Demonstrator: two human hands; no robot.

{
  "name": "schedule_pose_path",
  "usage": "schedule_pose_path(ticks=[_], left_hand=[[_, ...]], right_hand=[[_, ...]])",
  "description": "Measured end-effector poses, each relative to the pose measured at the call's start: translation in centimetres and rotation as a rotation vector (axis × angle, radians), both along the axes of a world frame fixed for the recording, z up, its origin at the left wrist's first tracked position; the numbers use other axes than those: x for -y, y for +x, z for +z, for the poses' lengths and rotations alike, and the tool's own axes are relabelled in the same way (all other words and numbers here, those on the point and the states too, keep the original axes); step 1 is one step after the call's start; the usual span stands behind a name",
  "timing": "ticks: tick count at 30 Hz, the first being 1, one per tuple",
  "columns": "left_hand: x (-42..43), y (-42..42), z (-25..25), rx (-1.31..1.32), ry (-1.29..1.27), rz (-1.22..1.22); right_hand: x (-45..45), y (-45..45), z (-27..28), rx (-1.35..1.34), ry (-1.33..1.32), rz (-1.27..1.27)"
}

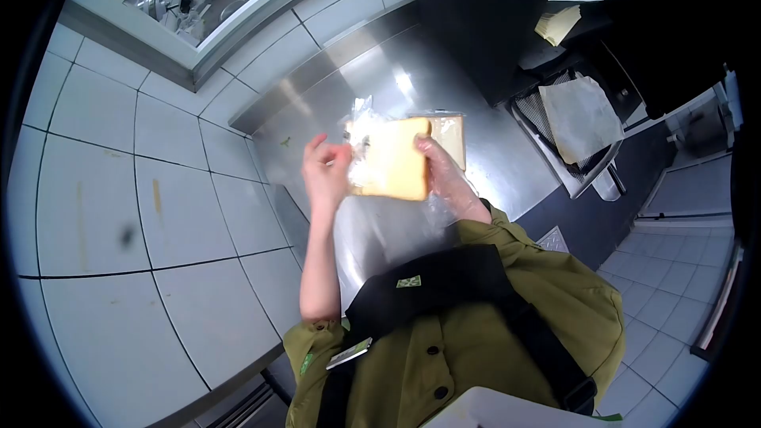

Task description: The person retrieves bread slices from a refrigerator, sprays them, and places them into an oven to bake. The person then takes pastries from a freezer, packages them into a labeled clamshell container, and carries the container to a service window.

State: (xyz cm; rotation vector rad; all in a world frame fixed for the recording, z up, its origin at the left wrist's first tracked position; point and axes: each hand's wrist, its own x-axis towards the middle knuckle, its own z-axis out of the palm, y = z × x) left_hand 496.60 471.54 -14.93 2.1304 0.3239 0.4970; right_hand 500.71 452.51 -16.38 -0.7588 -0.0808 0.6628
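Note:
A thick slice of bread [394, 160] is upright in front of me over the steel counter. My right hand [446, 178], in a thin clear plastic glove, grips its right edge with the thumb on the face. Crinkled clear plastic film [362, 120] shows along the slice's left and top edges. My bare left hand [326, 173] is closed at the left side, its fingertips pinched on the film by the bread; the exact grip is slightly blurred. Behind the slice, partly hidden, lies another pale bread slice [450, 139].
The steel counter [499, 166] meets a tiled wall [91, 190] on the left. A small green scrap [285, 142] lies on it. To the right is a mesh tray [527, 115] with a paper sheet [583, 120]. A dark upright panel [476, 16] stands at the back.

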Motion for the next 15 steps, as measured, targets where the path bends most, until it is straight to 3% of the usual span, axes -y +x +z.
schedule_pose_path(ticks=[3, 4, 7, 11, 15], left_hand=[[-1.1, -0.1, 2.0, -0.035, -0.791, -0.027], [-1.5, -0.5, 3.0, -0.065, -0.875, -0.081], [-1.7, -1.4, 5.2, 0.171, -0.959, -0.088], [-3.7, -3.0, 6.6, 0.355, -1.175, -0.137], [-5.2, -4.3, 7.4, 0.532, -1.273, 0.058]], right_hand=[[0.3, 0.7, -3.1, -0.229, 0.25, -0.078], [0.3, 1.0, -4.2, -0.275, 0.294, -0.11], [0.4, 1.5, -5.5, -0.211, 0.293, -0.174], [1.0, 1.3, -3.2, -0.168, 0.246, -0.292], [3.3, 2.0, -3.3, -0.207, 0.22, -0.34]])
